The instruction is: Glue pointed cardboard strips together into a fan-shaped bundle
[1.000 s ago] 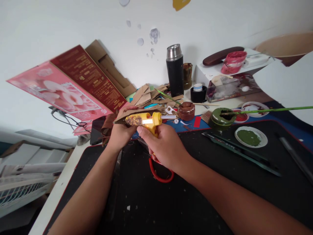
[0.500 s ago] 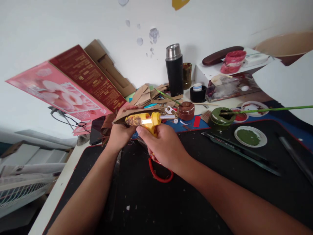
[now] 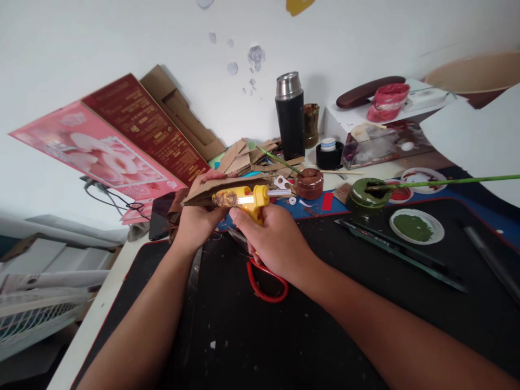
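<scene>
My right hand (image 3: 272, 233) is closed round the handle of a yellow glue gun (image 3: 238, 198), whose body has dark smears and a white label. A clear glue stick (image 3: 279, 193) juts from its rear, to the right. The gun's front end points left, over or against a piece of brown cardboard (image 3: 199, 195); whether it touches is unclear. My left hand (image 3: 199, 216) grips that cardboard, thumb below and fingers behind it. Below my right hand lie red-handled scissors (image 3: 268, 287) on the black mat (image 3: 260, 346), their blades partly hidden.
Cardboard scraps (image 3: 238, 157) pile up behind my hands, beside a black thermos (image 3: 290, 119). Rightward are a brown paint jar (image 3: 309, 185), a green paint jar (image 3: 368, 197) holding a brush, and a green-smeared lid (image 3: 416, 226). A pink box (image 3: 101, 157) leans at left.
The glue gun and my right hand have shifted slightly to the right. My left hand and the cardboard have moved a little to the left. Both hands keep their hold.
</scene>
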### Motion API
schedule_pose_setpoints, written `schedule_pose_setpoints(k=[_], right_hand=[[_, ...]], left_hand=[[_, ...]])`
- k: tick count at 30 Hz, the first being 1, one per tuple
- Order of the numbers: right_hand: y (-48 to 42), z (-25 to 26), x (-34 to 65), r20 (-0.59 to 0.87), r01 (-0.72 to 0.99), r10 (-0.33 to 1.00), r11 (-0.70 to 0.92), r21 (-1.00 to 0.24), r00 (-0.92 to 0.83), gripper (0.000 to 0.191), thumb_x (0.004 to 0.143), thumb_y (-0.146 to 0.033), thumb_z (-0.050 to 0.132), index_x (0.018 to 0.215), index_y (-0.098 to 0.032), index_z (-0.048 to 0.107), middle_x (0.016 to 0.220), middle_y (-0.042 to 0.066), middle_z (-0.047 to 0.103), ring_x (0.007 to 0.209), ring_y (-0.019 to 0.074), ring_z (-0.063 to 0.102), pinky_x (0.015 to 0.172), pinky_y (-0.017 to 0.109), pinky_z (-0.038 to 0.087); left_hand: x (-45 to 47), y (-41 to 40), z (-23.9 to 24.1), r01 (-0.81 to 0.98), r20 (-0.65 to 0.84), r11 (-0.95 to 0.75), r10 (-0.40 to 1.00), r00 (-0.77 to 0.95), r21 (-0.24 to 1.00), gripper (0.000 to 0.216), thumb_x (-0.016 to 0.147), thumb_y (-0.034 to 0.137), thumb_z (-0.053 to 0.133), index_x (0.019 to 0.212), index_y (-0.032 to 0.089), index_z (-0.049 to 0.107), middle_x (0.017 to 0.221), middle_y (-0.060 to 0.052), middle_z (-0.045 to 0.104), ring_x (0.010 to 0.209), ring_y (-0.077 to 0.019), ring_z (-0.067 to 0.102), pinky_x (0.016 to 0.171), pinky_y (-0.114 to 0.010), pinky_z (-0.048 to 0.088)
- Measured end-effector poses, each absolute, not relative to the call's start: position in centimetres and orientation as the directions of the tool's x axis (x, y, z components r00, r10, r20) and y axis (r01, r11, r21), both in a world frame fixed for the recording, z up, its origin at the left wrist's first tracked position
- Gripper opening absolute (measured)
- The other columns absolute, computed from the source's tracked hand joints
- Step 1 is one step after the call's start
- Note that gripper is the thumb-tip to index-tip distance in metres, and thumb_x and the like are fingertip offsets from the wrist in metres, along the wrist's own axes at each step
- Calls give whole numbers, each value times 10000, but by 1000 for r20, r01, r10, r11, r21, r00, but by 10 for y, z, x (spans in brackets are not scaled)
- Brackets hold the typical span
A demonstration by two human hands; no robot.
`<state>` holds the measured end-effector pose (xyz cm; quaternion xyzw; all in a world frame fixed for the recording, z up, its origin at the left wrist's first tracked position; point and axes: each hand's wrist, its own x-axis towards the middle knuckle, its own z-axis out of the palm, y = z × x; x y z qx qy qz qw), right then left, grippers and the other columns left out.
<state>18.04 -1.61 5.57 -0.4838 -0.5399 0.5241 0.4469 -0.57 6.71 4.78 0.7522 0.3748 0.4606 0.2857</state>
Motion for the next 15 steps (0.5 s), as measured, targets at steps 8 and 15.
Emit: schedule_pose_setpoints(k=[8, 15], right_hand=[[-16, 56, 181, -49, 35, 992, -46, -998, -120, 471, 1016, -527, 585, 662, -219, 551, 518, -6, 585, 482, 125, 577, 499, 246, 383], [-16, 56, 180, -50, 39, 992, -46, -998, -117, 467, 1022, -530, 583, 677, -215, 562, 522, -6, 589, 474, 128, 576, 496, 250, 372]], left_hand=[[-5, 66, 52, 329, 504, -577, 816, 284, 748, 541, 796, 444, 919, 1195, 246, 612, 1312, -114, 752, 1275, -321, 723, 1107, -496, 594], [-5, 66, 51, 328, 503, -577, 815, 286, 748, 510, 810, 425, 905, 1193, 250, 618, 1329, -110, 731, 1291, -317, 707, 1129, -508, 577]])
